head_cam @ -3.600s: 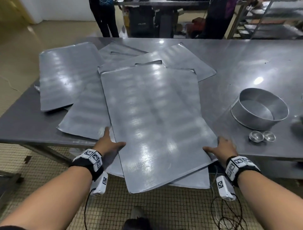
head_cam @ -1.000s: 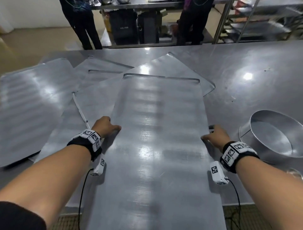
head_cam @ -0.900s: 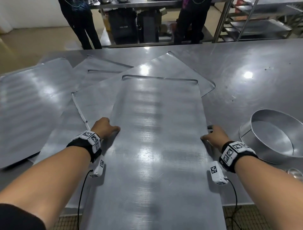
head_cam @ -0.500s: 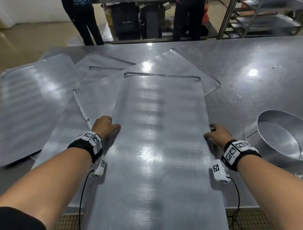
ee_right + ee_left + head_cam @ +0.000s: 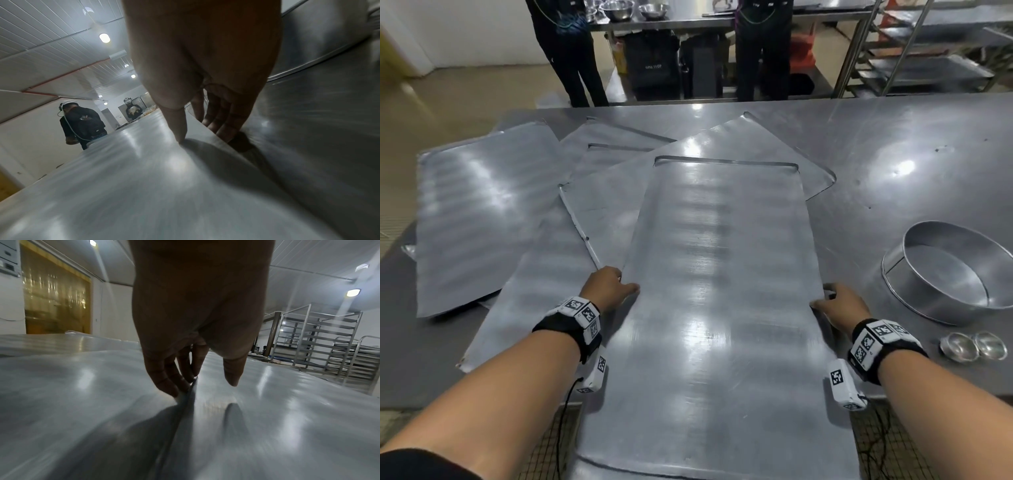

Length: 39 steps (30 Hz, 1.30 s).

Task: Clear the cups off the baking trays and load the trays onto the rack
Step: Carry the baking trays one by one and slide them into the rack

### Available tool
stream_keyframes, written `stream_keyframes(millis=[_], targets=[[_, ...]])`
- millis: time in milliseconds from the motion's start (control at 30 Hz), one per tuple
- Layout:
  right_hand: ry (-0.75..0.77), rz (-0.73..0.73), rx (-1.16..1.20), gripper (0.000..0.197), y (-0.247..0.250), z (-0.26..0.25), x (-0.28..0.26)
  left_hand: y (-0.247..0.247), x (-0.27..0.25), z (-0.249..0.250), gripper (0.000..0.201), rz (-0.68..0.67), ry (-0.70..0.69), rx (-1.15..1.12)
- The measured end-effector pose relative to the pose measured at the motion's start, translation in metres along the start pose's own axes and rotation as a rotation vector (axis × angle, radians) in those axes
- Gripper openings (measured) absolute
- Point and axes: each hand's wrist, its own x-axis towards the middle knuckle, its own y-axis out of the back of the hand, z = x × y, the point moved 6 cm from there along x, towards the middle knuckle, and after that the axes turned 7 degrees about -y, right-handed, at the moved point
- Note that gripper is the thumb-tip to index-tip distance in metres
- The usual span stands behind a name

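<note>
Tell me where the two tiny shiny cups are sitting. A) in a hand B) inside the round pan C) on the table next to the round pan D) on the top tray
C: the two small metal cups sit on the bare table, just in front of the round pan, off the top tray that both hands grip by its sides.

Left hand (image 5: pixel 608 286), right hand (image 5: pixel 840 305) pinching edges, thumbs on top
</note>
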Motion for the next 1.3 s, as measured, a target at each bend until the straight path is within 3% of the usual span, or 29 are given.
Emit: stream_keyframes(millis=[267, 600, 733, 800, 1033, 1300], targets=[[0.017, 0.001, -0.041, 0.032, -0.010, 0.045, -0.082, -0.014, -0.077, -0.019, 0.038, 0.029, -0.089, 0.023], [0.001, 0.006, 0.028, 0.044, -0.021, 0.099, -0.146, -0.032, -0.155, -0.053, 0.032, 0.174, -0.051, -0.033], [-0.003, -0.020, 0.122, 0.044, -0.028, 0.117, -0.156, -0.044, -0.191, -0.067, 0.050, 0.187, 0.015, -0.059], [0.006, -0.033, 0.162, 0.046, -0.031, 0.123, -0.162, -0.053, -0.208, -0.072, 0.055, 0.166, 0.064, -0.105], [0.047, -0.104, 0.213, 0.050, -0.023, 0.146, -0.166, -0.080, -0.248, -0.066, 0.042, 0.128, 0.110, -0.419], [0.037, -0.233, 0.278, 0.059, 0.015, 0.185, -0.166, -0.133, -0.287, -0.046, 0.061, 0.053, 0.132, -0.734]])
